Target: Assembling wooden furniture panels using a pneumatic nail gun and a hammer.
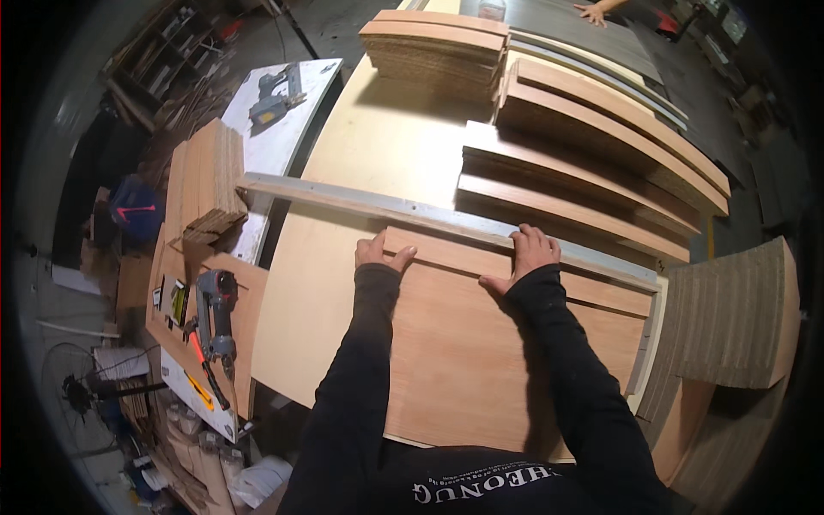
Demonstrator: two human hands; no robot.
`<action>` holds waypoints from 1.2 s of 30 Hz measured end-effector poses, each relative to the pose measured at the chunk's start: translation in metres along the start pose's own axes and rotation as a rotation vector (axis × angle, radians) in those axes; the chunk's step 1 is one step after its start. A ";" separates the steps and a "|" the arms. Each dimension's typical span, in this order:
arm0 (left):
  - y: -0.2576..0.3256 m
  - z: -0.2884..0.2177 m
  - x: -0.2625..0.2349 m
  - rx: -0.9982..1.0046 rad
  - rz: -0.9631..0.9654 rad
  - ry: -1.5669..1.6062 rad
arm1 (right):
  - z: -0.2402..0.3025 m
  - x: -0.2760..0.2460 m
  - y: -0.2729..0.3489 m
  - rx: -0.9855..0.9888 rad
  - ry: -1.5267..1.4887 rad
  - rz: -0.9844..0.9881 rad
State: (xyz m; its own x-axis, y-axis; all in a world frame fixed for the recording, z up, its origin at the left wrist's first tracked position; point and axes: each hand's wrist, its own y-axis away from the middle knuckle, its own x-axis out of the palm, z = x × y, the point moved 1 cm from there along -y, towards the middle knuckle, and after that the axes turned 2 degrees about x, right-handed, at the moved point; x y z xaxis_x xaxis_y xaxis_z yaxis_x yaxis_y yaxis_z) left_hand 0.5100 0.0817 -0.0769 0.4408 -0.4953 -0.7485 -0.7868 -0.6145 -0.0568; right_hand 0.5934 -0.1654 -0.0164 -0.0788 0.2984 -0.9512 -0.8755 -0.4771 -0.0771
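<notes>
A flat wood-grain panel [463,343] lies in front of me, with a narrow wooden strip [459,249] across its far side. My left hand [380,253] grips the strip's left end, thumb on the near side. Farther right, my right hand [530,260] spans the same strip, its thumb on the near edge and its fingers at the far edge, against a long metal-faced bar [378,202]. This bar runs crosswise just beyond the strip. To the right of that hand, another strip piece [609,293] shows beside the panel's far edge.
Stacked boards [584,180] stand beyond the bar, and a further stack [433,51] rises behind. At left are a board stack [206,184], nail gun [216,313], hammer [206,365] and second nail gun [279,94]. A tall stack [730,318] borders the right. Another person's hand [592,13] rests far off.
</notes>
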 end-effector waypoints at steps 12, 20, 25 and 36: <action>0.008 -0.002 0.011 0.028 -0.143 -0.014 | 0.003 0.008 -0.006 -0.025 0.075 0.005; -0.003 -0.004 0.018 -0.028 -0.039 -0.054 | 0.002 0.016 -0.003 -0.002 0.101 -0.118; 0.009 -0.003 0.009 -0.027 -0.148 -0.075 | 0.010 0.021 0.001 -0.042 0.066 -0.134; 0.071 0.264 -0.174 0.146 -0.703 -0.228 | 0.022 0.028 0.004 -0.089 0.078 -0.167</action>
State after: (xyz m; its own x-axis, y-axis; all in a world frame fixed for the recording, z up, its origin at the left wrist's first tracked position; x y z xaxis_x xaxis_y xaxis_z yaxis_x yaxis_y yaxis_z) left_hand 0.2636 0.2862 -0.1253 0.7725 0.1324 -0.6211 -0.4096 -0.6436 -0.6466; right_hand 0.5772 -0.1414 -0.0364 0.1039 0.3158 -0.9431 -0.8276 -0.4984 -0.2581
